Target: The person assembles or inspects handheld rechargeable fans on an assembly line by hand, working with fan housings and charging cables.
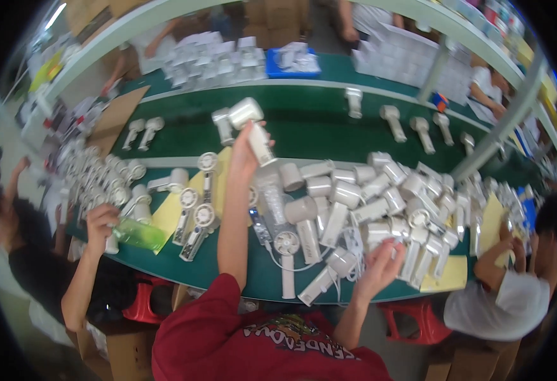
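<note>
My left hand (248, 147) is raised at the green conveyor belt's near edge, its fingers wrapped round a white handheld fan (262, 145) with a wide round head. Behind that fan another handheld fan (222, 125) lies on the belt. My right hand (383, 263) is curled at the near side of a large heap of white handheld fans (354, 197), fingertips pressed together. Whatever it grips is hidden or too small to name. Between my arms lie a fan with an open grille (286, 244), a blue circuit board (259, 225) and a white cable (353, 244).
Several fans with bare handles (189, 198) rest on yellow sheets at left. A co-worker's hand (102, 221) there holds a green see-through bottle (140, 233). Another person (507, 286) sits at right. More fans (393, 120) lie along the belt (310, 127); beyond stands a blue tray (292, 71).
</note>
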The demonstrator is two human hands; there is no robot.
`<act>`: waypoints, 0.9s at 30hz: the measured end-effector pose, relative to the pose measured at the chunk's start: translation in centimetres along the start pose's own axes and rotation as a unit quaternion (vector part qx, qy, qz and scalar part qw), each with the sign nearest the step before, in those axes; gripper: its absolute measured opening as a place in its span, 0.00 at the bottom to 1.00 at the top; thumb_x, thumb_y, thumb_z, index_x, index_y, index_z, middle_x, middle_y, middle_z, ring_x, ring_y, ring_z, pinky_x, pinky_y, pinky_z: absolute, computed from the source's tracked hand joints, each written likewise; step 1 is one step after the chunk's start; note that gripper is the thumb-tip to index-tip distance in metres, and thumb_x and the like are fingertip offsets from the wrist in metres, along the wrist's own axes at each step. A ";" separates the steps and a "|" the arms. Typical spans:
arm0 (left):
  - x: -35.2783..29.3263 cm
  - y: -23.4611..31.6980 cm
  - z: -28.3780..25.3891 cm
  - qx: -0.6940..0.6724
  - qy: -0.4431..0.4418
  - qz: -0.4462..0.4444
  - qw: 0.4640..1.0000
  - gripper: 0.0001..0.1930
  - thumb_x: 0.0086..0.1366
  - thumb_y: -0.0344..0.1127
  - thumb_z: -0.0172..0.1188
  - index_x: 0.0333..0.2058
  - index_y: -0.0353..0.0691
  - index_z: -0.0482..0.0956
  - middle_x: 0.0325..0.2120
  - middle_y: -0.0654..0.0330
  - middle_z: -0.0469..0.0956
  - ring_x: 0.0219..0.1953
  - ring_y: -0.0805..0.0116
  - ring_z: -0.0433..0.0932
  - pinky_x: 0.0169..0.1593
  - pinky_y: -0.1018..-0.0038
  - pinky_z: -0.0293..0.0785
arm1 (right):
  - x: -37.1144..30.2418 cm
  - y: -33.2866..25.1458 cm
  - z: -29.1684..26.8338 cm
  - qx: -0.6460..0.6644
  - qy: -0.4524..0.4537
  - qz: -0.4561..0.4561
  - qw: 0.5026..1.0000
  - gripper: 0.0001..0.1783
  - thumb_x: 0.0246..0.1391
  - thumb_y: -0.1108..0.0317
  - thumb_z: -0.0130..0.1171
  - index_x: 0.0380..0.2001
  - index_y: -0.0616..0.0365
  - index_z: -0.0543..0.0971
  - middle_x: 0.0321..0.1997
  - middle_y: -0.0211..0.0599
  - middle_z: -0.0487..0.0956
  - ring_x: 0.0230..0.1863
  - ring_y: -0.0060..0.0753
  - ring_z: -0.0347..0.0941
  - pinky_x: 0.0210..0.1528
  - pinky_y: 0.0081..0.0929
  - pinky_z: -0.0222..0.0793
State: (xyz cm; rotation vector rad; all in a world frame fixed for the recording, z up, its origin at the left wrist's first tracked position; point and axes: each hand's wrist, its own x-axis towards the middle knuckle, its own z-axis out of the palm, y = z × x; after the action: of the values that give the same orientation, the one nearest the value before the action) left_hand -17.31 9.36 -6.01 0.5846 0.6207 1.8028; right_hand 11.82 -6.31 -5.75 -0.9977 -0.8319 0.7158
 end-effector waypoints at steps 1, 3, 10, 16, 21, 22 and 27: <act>1.7 -0.3 -0.9 0.005 -0.006 -0.039 0.999 0.13 0.59 0.42 0.54 0.37 0.41 0.70 0.26 0.60 0.73 0.26 0.69 0.72 0.30 0.70 0.73 | 0.4 0.2 -0.4 0.008 0.009 -0.010 1.000 0.06 0.59 0.68 0.43 0.34 0.59 0.65 0.15 0.21 0.59 0.15 0.10 0.49 0.16 0.11 0.43; 4.3 -1.0 0.7 0.092 0.085 -0.038 0.991 0.14 0.48 0.39 0.65 0.30 0.42 0.73 0.20 0.64 0.70 0.20 0.72 0.70 0.23 0.73 0.69 | 0.8 -0.2 -1.6 0.039 0.010 -0.019 0.999 0.06 0.59 0.68 0.42 0.33 0.59 0.65 0.13 0.20 0.57 0.14 0.10 0.48 0.16 0.11 0.41; 13.8 -3.6 -7.1 0.683 0.191 0.012 0.705 0.25 0.39 0.44 0.66 0.33 0.30 0.75 0.31 0.51 0.77 0.34 0.61 0.78 0.38 0.70 0.73 | 1.2 -0.2 -2.1 0.057 -0.009 0.000 0.998 0.08 0.59 0.67 0.41 0.29 0.60 0.64 0.10 0.21 0.54 0.13 0.11 0.44 0.16 0.12 0.40; 15.3 -5.7 -6.3 0.853 0.246 0.063 0.455 0.35 0.45 0.36 0.62 0.51 0.30 0.59 0.47 0.45 0.62 0.48 0.53 0.66 0.50 0.62 0.60 | 3.0 0.6 -3.6 0.040 0.025 0.001 0.999 0.09 0.59 0.67 0.41 0.27 0.59 0.64 0.10 0.21 0.53 0.13 0.12 0.43 0.16 0.12 0.39; 17.6 -8.1 0.7 0.861 0.020 0.068 0.504 0.32 0.46 0.40 0.59 0.50 0.34 0.61 0.46 0.43 0.64 0.48 0.49 0.66 0.48 0.54 0.63 | 3.6 1.5 -3.1 0.036 0.052 -0.002 0.998 0.09 0.59 0.67 0.41 0.26 0.59 0.64 0.11 0.22 0.55 0.12 0.12 0.46 0.16 0.12 0.39; 18.6 -9.2 1.6 0.856 -0.052 0.027 0.514 0.32 0.48 0.44 0.57 0.51 0.36 0.61 0.47 0.44 0.64 0.50 0.49 0.66 0.49 0.55 0.63 | 3.6 1.8 -2.8 0.038 0.038 0.003 0.999 0.11 0.59 0.66 0.41 0.25 0.59 0.65 0.10 0.21 0.55 0.12 0.11 0.46 0.15 0.12 0.40; 21.6 -20.0 10.4 0.840 -0.130 -0.010 0.526 0.37 0.53 0.59 0.50 0.56 0.43 0.56 0.52 0.45 0.59 0.54 0.50 0.62 0.52 0.57 0.62 | 4.6 1.2 -4.1 -0.013 0.032 0.018 0.999 0.14 0.60 0.64 0.40 0.24 0.61 0.67 0.09 0.20 0.55 0.11 0.10 0.46 0.14 0.12 0.40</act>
State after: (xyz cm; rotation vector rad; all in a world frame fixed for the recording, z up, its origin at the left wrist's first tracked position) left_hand -2.80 36.74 -9.67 1.9914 2.0679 0.4158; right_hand 17.47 -3.82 -6.91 -1.0551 -0.7706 0.7024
